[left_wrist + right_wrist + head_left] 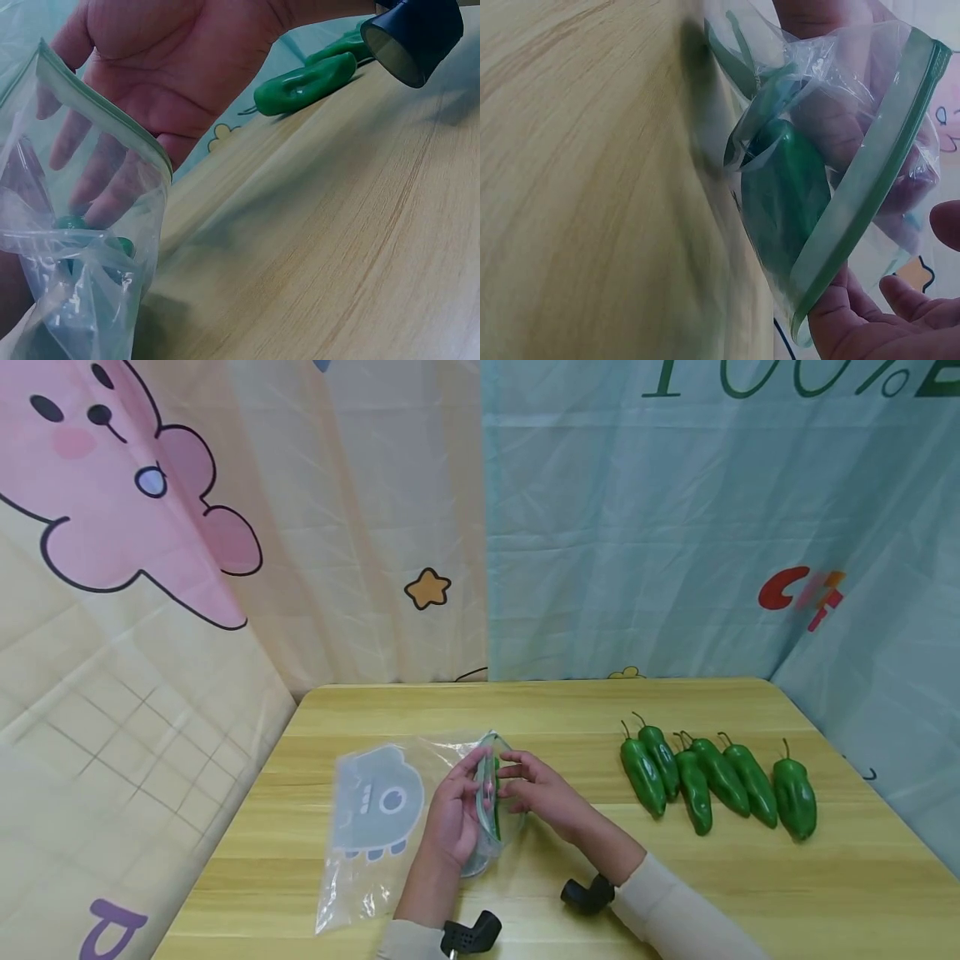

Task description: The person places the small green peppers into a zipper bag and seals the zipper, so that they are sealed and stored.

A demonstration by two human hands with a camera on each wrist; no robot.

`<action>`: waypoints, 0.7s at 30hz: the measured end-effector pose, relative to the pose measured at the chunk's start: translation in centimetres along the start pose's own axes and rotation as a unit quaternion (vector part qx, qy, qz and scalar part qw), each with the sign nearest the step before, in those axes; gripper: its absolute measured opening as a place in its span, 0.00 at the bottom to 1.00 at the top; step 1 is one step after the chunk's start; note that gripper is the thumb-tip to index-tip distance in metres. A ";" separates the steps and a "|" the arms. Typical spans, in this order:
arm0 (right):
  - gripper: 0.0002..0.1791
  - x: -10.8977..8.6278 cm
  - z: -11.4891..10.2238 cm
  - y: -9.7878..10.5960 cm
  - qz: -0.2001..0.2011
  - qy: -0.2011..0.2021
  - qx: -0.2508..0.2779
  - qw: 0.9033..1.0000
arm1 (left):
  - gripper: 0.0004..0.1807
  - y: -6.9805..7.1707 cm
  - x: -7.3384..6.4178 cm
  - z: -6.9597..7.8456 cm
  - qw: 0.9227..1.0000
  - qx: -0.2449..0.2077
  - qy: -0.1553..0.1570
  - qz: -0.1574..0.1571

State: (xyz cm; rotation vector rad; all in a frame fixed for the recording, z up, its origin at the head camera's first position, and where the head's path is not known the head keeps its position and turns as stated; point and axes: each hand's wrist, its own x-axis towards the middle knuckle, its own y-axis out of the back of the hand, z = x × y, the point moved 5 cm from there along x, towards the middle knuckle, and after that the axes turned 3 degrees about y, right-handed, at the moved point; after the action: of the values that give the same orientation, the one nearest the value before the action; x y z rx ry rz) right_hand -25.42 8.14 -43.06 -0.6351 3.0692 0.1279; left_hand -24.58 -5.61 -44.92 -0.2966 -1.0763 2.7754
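A clear zip bag with a green rim [489,827] stands mouth-up, with a green pepper [784,199] inside. My left hand [453,814] holds the bag from its left side, the palm and fingers seen through the film in the right wrist view. On the other side my right hand [551,793] has its fingers spread loosely at the bag's mouth. Its fingers [112,176] touch or lie behind the film in the left wrist view, and the thumb stands apart. Whether they are inside the bag I cannot tell.
Several green peppers [693,785] lie in a loose row on the right of the wooden table [570,710]. A flat clear bag with a blue-grey cartoon print [378,802] lies at the left. Printed curtains [360,527] hang behind the table.
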 end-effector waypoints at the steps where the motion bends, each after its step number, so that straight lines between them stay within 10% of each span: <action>1: 0.31 0.0 0.0 0.0 -0.003 0.000 -0.001 1.000 | 0.27 0.0 0.0 0.0 1.000 0.000 -0.001 0.000; 21: 0.33 0.0 0.2 -0.5 -0.016 -0.012 -0.030 0.999 | 0.27 0.0 0.0 0.1 1.000 -0.017 -0.001 -0.007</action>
State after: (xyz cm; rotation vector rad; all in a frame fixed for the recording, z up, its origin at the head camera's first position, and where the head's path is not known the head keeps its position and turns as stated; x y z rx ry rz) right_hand -25.24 7.74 -43.26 -0.6804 3.0409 0.2254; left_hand -24.60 -5.65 -44.89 -0.2899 -1.1230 2.7468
